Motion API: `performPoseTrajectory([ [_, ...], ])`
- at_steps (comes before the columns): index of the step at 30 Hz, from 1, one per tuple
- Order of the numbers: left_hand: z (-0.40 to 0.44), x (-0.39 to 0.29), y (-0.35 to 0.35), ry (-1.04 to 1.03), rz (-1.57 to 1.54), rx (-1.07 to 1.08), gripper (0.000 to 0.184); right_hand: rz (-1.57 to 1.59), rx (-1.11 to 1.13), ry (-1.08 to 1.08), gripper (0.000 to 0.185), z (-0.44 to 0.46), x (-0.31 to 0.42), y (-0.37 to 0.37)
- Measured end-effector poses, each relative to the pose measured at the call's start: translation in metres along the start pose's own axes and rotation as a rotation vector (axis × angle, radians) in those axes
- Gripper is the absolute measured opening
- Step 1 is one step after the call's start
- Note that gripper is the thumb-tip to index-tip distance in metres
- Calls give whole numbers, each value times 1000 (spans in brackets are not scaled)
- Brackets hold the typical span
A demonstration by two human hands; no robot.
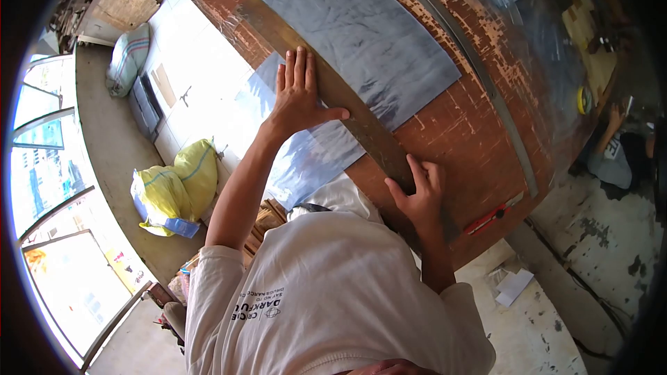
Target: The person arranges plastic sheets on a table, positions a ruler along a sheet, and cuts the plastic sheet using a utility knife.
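Observation:
A long wooden strip (333, 90) lies across a transparent plastic sheet (375, 42) on a worn brown tabletop (451, 132). My left hand (299, 101) rests flat on the strip's side, fingers stretched and thumb spread across it. At the strip's near end is my right hand (422, 198), its thumb and fingers on either side of the wood. Part of the sheet extends past the strip and hangs beyond the table's near edge. A red utility knife (486, 221) lies on the tabletop to the right of my right hand.
A long metal strip (479, 73) runs along the table. Tape (584, 100) sits near the right side, where another person (615, 156) is partly visible. Yellow sacks (177, 180) and a white sack (128, 59) stand to the left.

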State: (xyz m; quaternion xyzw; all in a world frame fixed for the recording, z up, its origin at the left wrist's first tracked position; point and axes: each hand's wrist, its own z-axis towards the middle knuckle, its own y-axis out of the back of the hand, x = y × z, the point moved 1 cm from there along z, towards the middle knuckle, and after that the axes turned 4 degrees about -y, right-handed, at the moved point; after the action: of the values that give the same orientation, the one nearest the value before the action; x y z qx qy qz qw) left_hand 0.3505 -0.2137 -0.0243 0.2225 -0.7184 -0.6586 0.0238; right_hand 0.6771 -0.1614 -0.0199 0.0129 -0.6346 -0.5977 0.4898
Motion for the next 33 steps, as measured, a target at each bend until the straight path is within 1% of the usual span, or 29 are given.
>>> performPoseTrajectory([
  [10, -1, 3, -2, -10, -20, -8, 145, -14, -34, 0, 60, -4, 4, -3],
  [12, -1, 5, -5, -37, -37, -64, 145, -16, -34, -3, 60, -4, 5, -3],
  [23, 0, 0, -3, -26, -50, -50, 144, -51, -43, -53, 59, -7, 6, -2],
  [26, 0, -2, -3, -11, -53, -86, 141, -49, -34, -61, 59, -7, 6, -2],
  [33, 0, 0, -4, -33, -24, -86, 141, -16, -37, -38, 58, -6, 3, -3],
])
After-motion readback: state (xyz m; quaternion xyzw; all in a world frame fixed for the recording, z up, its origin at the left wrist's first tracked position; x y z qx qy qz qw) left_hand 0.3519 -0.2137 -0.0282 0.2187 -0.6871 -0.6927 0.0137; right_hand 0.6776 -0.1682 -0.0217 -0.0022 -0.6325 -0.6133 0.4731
